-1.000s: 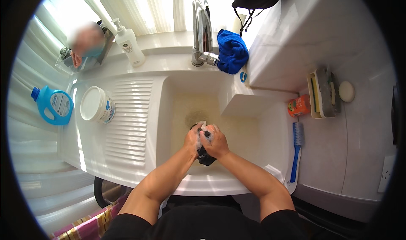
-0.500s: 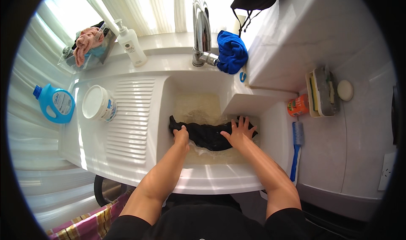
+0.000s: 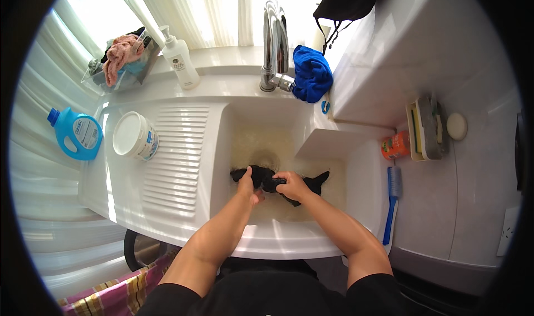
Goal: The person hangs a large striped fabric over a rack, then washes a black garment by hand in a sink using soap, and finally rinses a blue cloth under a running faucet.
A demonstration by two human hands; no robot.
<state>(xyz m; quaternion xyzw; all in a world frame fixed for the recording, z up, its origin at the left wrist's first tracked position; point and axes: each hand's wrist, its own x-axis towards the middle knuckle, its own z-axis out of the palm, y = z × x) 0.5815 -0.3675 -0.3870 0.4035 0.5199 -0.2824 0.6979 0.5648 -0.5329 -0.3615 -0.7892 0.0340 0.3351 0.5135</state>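
Note:
A wet black cloth is bunched up in the cloudy water of a white laundry sink. My left hand grips the left part of the cloth, thumb on top and fingers curled beneath. Closed on its middle is my right hand, close beside the left. The cloth's right end trails past my right hand into the water. What kind of garment it is, if any, cannot be made out.
A ribbed washboard adjoins the basin, with a white tub and blue detergent bottle farther left. Behind stand a pump bottle, chrome faucet and blue cloth. A blue brush lies at right.
The cloth was stretched out wide and is now gathered. My right hand has moved left from lying spread on its right end to gripping its middle. My left hand has shifted slightly right.

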